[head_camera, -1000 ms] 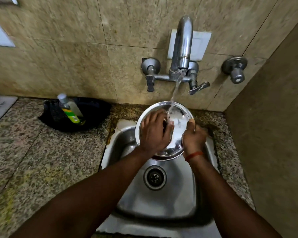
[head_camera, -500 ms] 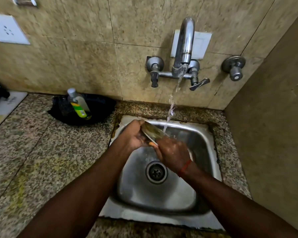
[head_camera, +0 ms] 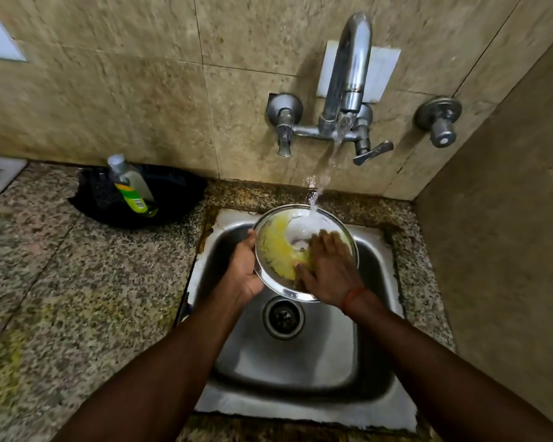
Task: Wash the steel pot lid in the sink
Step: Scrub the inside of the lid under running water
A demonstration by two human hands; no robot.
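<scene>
The round steel pot lid (head_camera: 278, 247) is tilted over the steel sink (head_camera: 300, 355), its inner face toward me and smeared with yellow residue. My left hand (head_camera: 241, 271) grips its left rim from behind. My right hand (head_camera: 328, 271) lies flat on the lid's right inner face, fingers spread. Water from the wall tap (head_camera: 348, 74) falls onto the lid's upper edge.
A dish soap bottle (head_camera: 130, 186) leans in a black pan (head_camera: 173, 196) on the granite counter (head_camera: 61, 282) left of the sink. Tap handles (head_camera: 283, 122) and a valve (head_camera: 439, 121) stick out of the tiled wall. A side wall stands close on the right.
The lid went from facing me to edge-on, then turned over to show its yellow-smeared face. My left hand moved to the left rim, my right hand onto the face.
</scene>
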